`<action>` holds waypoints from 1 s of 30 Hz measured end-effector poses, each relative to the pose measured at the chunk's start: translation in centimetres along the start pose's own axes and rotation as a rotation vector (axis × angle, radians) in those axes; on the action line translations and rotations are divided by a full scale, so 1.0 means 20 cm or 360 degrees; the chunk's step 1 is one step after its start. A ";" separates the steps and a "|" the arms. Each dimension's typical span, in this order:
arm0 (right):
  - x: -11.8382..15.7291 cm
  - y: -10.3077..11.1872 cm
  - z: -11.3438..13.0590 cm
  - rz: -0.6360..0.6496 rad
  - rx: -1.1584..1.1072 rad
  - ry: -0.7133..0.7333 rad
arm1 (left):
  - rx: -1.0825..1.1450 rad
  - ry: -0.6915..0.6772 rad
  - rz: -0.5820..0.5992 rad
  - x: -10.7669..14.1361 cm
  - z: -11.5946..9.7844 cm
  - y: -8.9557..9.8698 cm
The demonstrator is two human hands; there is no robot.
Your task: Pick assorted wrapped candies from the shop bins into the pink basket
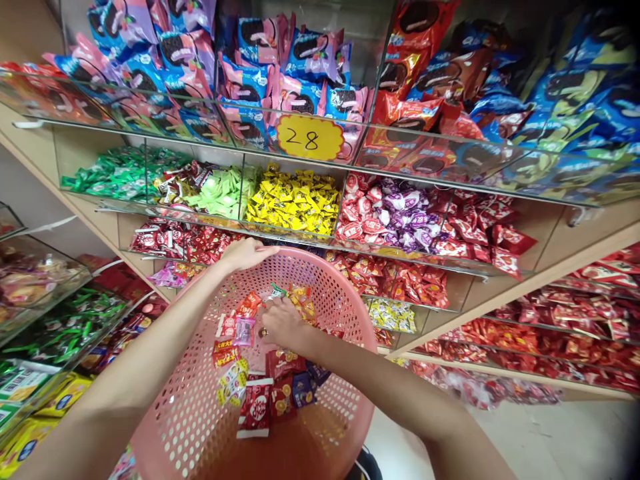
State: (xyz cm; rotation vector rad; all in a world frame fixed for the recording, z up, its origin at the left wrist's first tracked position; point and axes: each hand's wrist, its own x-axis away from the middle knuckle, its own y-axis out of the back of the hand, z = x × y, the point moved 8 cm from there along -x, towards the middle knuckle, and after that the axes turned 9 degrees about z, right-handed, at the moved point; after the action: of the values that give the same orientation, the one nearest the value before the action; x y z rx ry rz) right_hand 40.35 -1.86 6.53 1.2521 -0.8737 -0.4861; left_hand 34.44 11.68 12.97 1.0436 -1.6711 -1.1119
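A pink perforated plastic basket [345, 293] is tilted in front of me with its opening toward me. My left hand [245, 255] grips its far rim, fingers folded over the edge. Inside the basket, my right hand [284, 325] reaches down among wrapped candies, its fingers curled; what they hold, if anything, is hidden. Around it lie a red and white packet [255, 408], a yellow and white packet [233, 382], a small pink packet [245, 331] and a dark blue packet [303, 389].
Shelves of sorted sweets rise behind the basket, with yellow candies [295, 202], purple-wrapped ones [407, 210] and a yellow "28" tag [311, 137]. More shelves with green packets [65, 327] stand at the left. Pale floor [580, 440] shows at the lower right.
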 end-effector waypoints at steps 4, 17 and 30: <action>0.07 0.15 -0.12 -0.0059 -0.0012 -0.0075 | 0.0014 -0.0023 -0.0023 0.00 0.01 0.01; 0.17 -0.07 -0.13 0.0103 0.0176 0.0078 | 0.0000 0.0004 0.0012 0.00 -0.03 0.01; 0.15 -0.04 -0.14 0.0008 0.0203 0.0066 | 0.0009 0.0020 0.0033 -0.01 -0.05 0.00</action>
State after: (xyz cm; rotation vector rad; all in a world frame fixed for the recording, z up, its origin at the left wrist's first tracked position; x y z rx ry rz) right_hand 44.42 -2.54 6.48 1.3715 -0.8834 -0.4037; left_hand 35.38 11.61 13.11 1.0325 -1.6723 -1.0857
